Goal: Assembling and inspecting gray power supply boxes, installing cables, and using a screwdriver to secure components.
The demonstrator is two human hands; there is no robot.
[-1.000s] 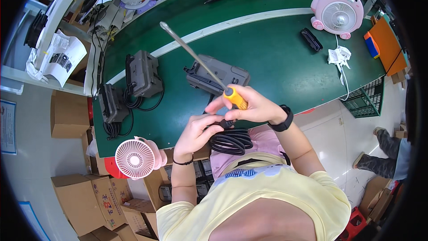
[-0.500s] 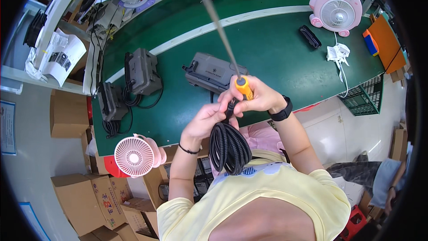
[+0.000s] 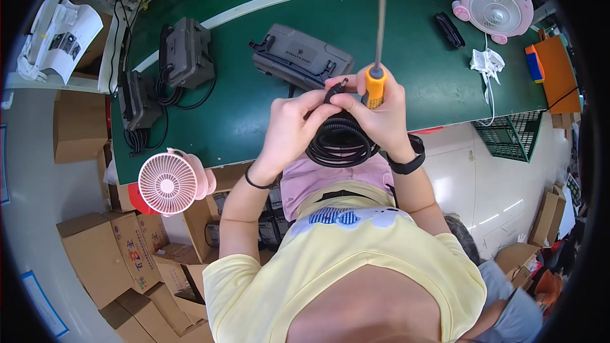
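Observation:
My right hand (image 3: 381,111) grips a screwdriver (image 3: 376,82) by its orange handle, the long metal shaft pointing up and away over the green bench (image 3: 254,89). My left hand (image 3: 295,130) pinches the plug end of a coiled black cable (image 3: 340,143). The coil hangs between both hands, above my lap at the bench's front edge. A grey box-shaped device (image 3: 302,57) lies on the bench just beyond my hands.
Two more grey devices with black cables (image 3: 184,51) (image 3: 140,98) sit at the left of the bench. A pink fan (image 3: 171,181) stands at the bench's lower left, another pink fan (image 3: 492,3) at far right. Cardboard boxes (image 3: 121,260) fill the floor at left.
The screwdriver shaft has swung from leaning left to pointing almost straight away. Both hands have closed together on the cable coil, which has risen from my lap.

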